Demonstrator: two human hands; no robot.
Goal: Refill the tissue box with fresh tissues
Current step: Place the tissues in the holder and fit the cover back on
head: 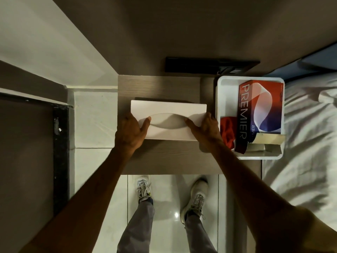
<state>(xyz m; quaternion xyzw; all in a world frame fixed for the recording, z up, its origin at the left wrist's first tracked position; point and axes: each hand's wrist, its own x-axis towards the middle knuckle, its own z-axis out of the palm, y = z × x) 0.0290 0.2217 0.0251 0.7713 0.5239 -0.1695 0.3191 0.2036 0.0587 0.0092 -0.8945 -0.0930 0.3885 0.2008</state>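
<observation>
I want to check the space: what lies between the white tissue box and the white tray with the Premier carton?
In the head view, only the right hand gripping the white tissue box, with bare wooden tabletop behind it before the white tray.

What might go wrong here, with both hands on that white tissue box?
The white tissue box is gripped only at its ends by the left hand and right hand, so it may slip or flex. The white tray holding the Premier box sits right beside the right hand; an outward move may knock it.
</observation>
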